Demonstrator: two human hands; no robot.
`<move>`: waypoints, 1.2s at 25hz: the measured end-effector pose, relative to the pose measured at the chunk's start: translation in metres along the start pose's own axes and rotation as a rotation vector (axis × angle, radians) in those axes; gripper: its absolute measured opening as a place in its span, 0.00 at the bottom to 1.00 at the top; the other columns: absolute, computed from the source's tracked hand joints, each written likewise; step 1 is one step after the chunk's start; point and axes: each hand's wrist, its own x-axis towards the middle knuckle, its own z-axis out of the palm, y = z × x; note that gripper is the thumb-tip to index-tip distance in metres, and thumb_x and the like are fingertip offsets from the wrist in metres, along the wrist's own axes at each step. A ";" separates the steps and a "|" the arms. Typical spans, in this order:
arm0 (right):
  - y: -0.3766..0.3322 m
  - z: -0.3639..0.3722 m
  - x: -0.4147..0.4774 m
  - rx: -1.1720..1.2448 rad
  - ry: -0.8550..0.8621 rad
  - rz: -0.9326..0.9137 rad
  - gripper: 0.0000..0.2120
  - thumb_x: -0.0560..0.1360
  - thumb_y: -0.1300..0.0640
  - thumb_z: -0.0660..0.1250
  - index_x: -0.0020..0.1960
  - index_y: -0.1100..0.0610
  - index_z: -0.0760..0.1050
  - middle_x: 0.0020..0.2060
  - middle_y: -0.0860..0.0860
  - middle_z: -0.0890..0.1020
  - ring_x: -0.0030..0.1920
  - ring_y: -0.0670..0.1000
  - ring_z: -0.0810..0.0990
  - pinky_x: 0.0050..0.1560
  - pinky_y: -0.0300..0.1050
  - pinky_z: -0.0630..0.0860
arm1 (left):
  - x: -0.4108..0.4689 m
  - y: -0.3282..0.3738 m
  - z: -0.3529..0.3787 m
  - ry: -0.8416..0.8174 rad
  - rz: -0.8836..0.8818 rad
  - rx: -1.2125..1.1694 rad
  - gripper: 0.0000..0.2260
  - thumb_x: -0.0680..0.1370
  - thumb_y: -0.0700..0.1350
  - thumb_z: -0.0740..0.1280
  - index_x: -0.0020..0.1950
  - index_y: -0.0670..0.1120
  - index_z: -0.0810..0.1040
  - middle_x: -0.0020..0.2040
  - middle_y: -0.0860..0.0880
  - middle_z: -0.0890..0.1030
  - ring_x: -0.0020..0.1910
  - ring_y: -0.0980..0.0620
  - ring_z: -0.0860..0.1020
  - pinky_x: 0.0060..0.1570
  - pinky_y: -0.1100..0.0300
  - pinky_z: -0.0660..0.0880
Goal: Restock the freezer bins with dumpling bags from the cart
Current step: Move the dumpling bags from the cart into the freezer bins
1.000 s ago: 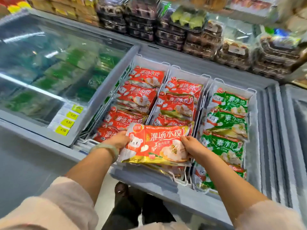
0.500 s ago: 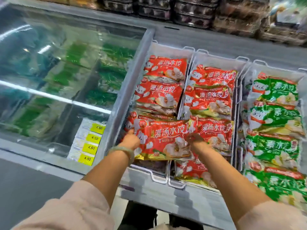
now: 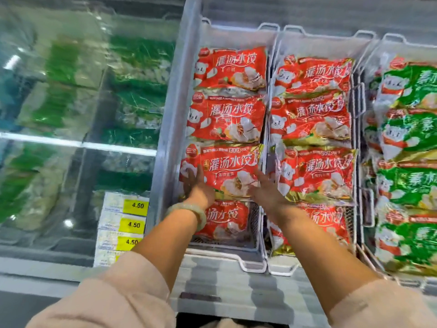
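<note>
A: Head view, entry. The red dumpling bag (image 3: 227, 169) lay third from the back in the left bin (image 3: 236, 36), overlapping the bag nearer the front rim. State of the hands?

B: The left hand (image 3: 198, 189) rested with fingers extended on the bag's left end. The right hand (image 3: 263, 191) lay flat on its lower right corner. Neither appeared to grip; both looked open and pressing.

A: Judgement on the step: seat the bag level, print up, shingled like its neighbours. Keep its right edge clear of the divider toward the middle bin (image 3: 324, 46). Press evenly, since a crooked bag would likely slide.

B: Noted. Neither hand touched the green bags (image 3: 409, 138) in the right-hand bin.

A: Against half a second ago: the bag was then held at both ends near the front, partly across the divider. It had since gone back and left, fully into the left bin. The grips had loosened to flat fingers.
</note>
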 end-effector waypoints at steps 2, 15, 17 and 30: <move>0.001 0.000 0.000 -0.022 0.004 0.031 0.28 0.79 0.59 0.60 0.75 0.43 0.57 0.76 0.46 0.55 0.73 0.54 0.61 0.64 0.48 0.66 | 0.004 -0.007 0.013 -0.064 0.047 0.107 0.32 0.81 0.46 0.58 0.78 0.55 0.41 0.79 0.47 0.40 0.78 0.44 0.46 0.76 0.52 0.51; -0.008 0.000 0.026 0.072 -0.061 0.062 0.33 0.72 0.63 0.66 0.73 0.46 0.62 0.73 0.48 0.63 0.70 0.53 0.65 0.66 0.50 0.66 | 0.035 0.005 0.016 -0.133 0.017 0.121 0.33 0.80 0.52 0.59 0.77 0.60 0.41 0.76 0.46 0.30 0.77 0.40 0.38 0.76 0.44 0.49; -0.003 -0.005 0.014 0.095 -0.041 0.051 0.28 0.75 0.62 0.64 0.73 0.48 0.63 0.72 0.49 0.65 0.68 0.53 0.67 0.63 0.48 0.68 | 0.031 0.006 0.016 -0.109 0.008 0.080 0.31 0.80 0.49 0.59 0.77 0.60 0.44 0.77 0.48 0.33 0.78 0.42 0.40 0.76 0.44 0.50; 0.084 -0.165 -0.155 0.315 0.307 0.050 0.06 0.80 0.60 0.58 0.54 0.55 0.73 0.42 0.52 0.79 0.36 0.47 0.76 0.37 0.40 0.70 | -0.109 0.078 0.118 -0.137 0.303 0.096 0.16 0.80 0.39 0.58 0.66 0.35 0.72 0.64 0.36 0.76 0.63 0.39 0.75 0.51 0.57 0.74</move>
